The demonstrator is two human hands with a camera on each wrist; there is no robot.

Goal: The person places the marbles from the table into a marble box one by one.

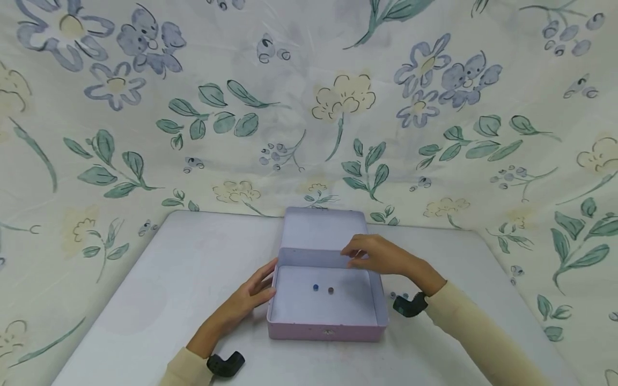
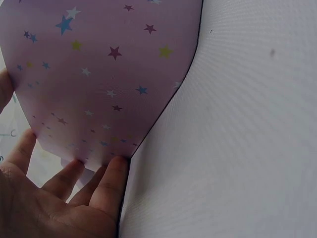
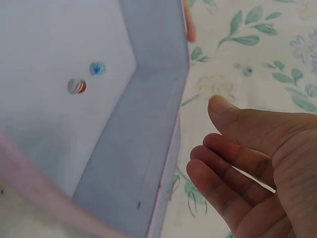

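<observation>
We see the left hand (image 1: 248,300) resting straight fingers against the open pink tin (image 1: 328,321)'s left wall. The right hand (image 1: 381,256) hovers over its back edge, fingers relaxed, holding nothing. Two marbles (image 1: 322,289) lie inside near the middle.

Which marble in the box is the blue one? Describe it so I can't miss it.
On the white table sits an open pink box. Two marbles lie on its floor; the blue marble is the left one, nearer the left hand, beside the darker reddish marble.

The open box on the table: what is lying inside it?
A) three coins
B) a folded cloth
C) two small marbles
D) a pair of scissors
C: two small marbles, a blue marble and a darker marble, lie side by side on the floor of the box.
</observation>
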